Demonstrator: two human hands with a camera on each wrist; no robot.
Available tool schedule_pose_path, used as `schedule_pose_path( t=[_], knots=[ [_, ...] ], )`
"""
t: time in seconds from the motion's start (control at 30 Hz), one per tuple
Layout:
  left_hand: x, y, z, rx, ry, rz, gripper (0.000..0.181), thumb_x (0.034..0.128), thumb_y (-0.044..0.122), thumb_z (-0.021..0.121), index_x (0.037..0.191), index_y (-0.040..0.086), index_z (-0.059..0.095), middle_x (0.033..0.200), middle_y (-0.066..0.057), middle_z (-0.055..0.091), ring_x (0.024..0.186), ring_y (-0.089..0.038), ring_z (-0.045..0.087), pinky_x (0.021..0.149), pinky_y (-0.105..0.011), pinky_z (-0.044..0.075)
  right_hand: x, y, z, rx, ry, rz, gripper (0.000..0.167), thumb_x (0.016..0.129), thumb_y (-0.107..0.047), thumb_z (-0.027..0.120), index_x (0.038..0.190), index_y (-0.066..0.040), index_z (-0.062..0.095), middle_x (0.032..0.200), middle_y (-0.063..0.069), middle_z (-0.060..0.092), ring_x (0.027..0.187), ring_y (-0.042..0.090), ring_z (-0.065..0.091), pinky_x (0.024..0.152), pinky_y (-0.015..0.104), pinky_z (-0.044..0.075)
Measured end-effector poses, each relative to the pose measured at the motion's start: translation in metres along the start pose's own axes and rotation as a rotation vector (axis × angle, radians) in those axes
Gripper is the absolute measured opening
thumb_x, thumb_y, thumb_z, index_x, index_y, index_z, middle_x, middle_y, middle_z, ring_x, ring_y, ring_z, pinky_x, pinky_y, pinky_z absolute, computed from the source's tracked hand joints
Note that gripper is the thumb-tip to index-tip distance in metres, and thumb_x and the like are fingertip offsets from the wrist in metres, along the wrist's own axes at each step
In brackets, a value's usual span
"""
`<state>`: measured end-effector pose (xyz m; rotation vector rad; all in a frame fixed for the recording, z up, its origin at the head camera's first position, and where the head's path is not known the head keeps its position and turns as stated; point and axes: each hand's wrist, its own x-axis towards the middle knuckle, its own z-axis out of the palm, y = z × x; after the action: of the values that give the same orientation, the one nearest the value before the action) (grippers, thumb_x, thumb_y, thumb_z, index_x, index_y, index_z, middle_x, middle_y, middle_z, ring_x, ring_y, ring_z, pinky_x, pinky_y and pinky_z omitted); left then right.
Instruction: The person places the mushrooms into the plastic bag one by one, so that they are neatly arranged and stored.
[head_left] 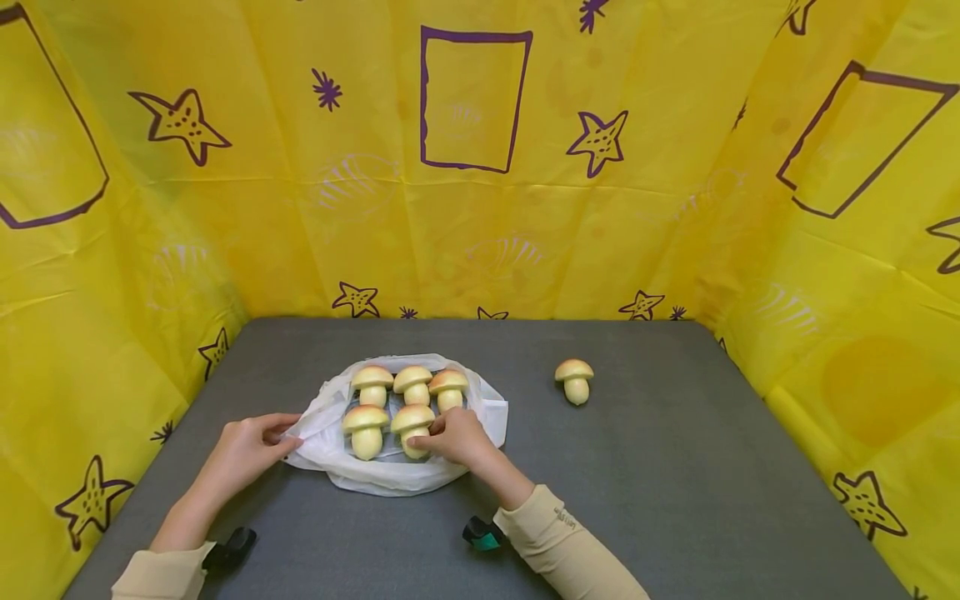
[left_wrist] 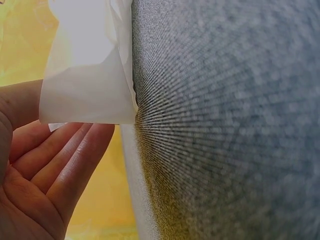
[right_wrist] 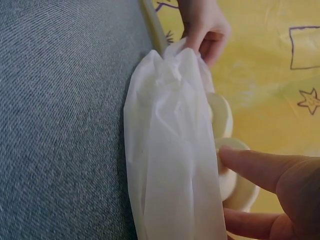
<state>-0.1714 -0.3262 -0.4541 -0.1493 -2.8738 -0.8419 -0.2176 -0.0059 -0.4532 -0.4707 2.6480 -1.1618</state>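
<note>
Several toy mushrooms with yellow-orange caps and pale stems lie in two rows within a white plastic bag, its rim spread around them. My left hand pinches the bag's left edge between thumb and fingers; the left wrist view shows the white film over those fingers. My right hand holds the front-right mushroom by its stem, thumb on the near side. In the right wrist view the bag's near wall hides the lower part of the mushrooms.
One more mushroom lies on the grey table, right of the bag. Yellow cloth with starfish drawings stands behind and at both sides. Dark wrist devices sit at both cuffs.
</note>
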Motion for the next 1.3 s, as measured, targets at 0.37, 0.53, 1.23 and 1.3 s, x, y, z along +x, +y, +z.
schedule_pose_path(
  t=[0.37, 0.53, 1.23, 1.3],
  knots=[
    [0.000, 0.000, 0.000, -0.002, 0.013, 0.011, 0.036, 0.0789, 0.020, 0.077, 0.111, 0.004, 0.070, 0.099, -0.015, 0.072, 0.077, -0.020, 0.068, 0.060, -0.020, 0.050, -0.001, -0.002, 0.004, 0.016, 0.023, -0.008, 0.026, 0.077, -0.034, 0.077, 0.069, -0.009, 0.075, 0.058, -0.003, 0.066, 0.052, 0.004, 0.052, 0.049, 0.020, 0.040],
    [0.000, 0.000, 0.001, -0.003, 0.012, 0.013, 0.035, 0.0791, 0.019, 0.076, 0.111, 0.004, 0.070, 0.098, -0.015, 0.072, 0.076, -0.019, 0.068, 0.060, -0.019, 0.050, -0.001, -0.002, 0.005, 0.029, 0.014, -0.004, 0.025, 0.078, -0.032, 0.077, 0.069, -0.009, 0.075, 0.059, 0.001, 0.068, 0.050, 0.004, 0.052, 0.048, 0.020, 0.038],
    [0.000, 0.001, 0.000, -0.004, 0.010, 0.015, 0.036, 0.0795, 0.020, 0.076, 0.111, 0.004, 0.070, 0.097, -0.015, 0.072, 0.076, -0.019, 0.068, 0.059, -0.020, 0.050, -0.007, -0.002, -0.022, 0.019, 0.044, -0.030, 0.021, 0.080, -0.032, 0.075, 0.082, -0.011, 0.077, 0.067, 0.000, 0.070, 0.058, 0.004, 0.057, 0.053, 0.021, 0.042],
    [0.000, 0.000, 0.000, -0.003, 0.013, 0.014, 0.036, 0.0795, 0.020, 0.076, 0.111, 0.004, 0.070, 0.097, -0.015, 0.072, 0.076, -0.019, 0.068, 0.059, -0.020, 0.050, -0.007, -0.001, -0.028, -0.001, 0.060, -0.047, 0.022, 0.080, -0.032, 0.074, 0.085, -0.011, 0.077, 0.072, -0.001, 0.071, 0.064, 0.005, 0.060, 0.057, 0.021, 0.045]
  ],
)
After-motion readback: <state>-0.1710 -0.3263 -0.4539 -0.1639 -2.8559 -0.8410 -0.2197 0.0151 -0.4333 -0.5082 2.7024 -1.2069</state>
